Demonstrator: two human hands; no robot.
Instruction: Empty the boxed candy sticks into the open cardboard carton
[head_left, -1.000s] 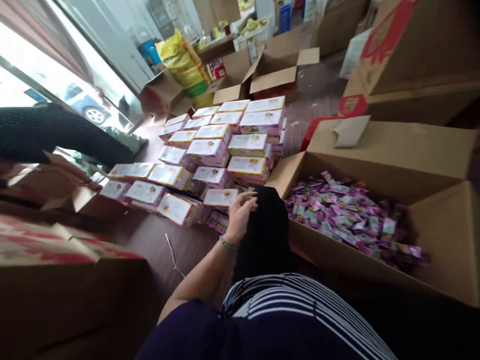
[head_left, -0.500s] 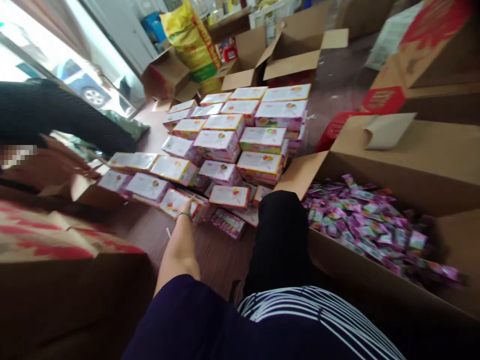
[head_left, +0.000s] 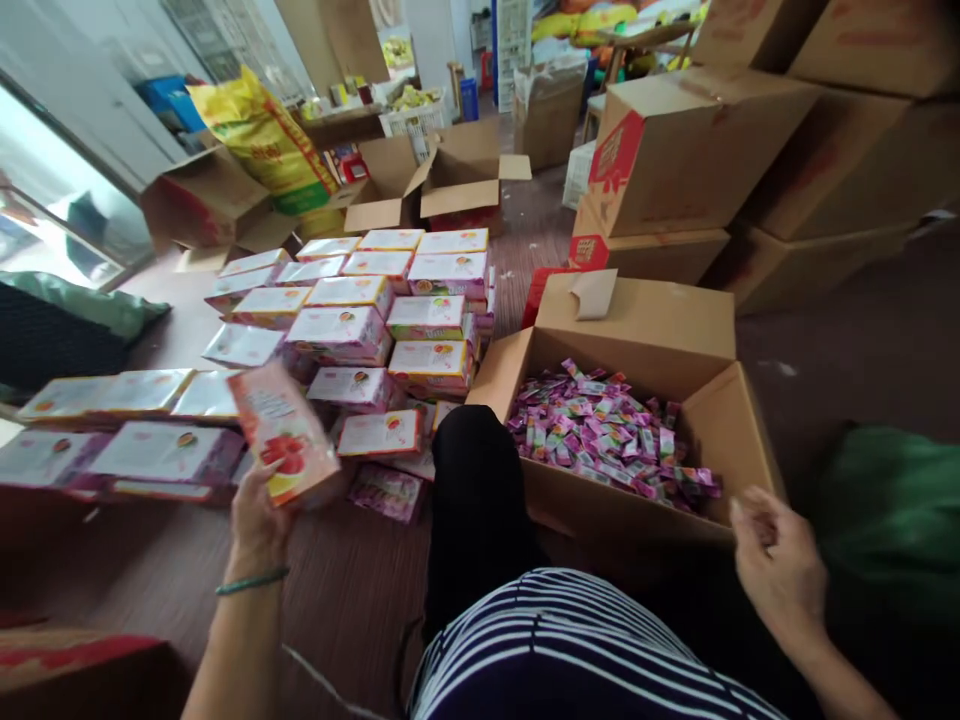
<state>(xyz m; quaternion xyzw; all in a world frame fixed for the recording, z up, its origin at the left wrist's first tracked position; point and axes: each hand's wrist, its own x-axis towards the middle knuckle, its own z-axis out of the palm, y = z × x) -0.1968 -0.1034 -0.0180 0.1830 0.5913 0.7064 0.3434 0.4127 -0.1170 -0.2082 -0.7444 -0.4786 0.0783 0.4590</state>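
My left hand [head_left: 259, 520] grips a small pink and white carton [head_left: 285, 435], lifted and tilted above the floor in front of the stacked cartons [head_left: 375, 310]. My right hand [head_left: 776, 565] hovers at the near right corner of an open cardboard box [head_left: 637, 320] filled with several purple sachets [head_left: 607, 425]. Its fingers are loosely curled and I see nothing in them. My black-clad knee [head_left: 472, 500] lies between the carton pile and the box.
More flat cartons [head_left: 112, 420] lie in rows on the floor at the left. Large cardboard boxes [head_left: 690, 150] stand at the back right, open boxes [head_left: 442, 170] and a yellow sack [head_left: 259, 130] behind the pile. A green bag [head_left: 892, 520] sits at the right.
My left hand reached to the cartons on the floor, took one and lifted it. The view swung right, and my right hand came into sight by the sachet box.
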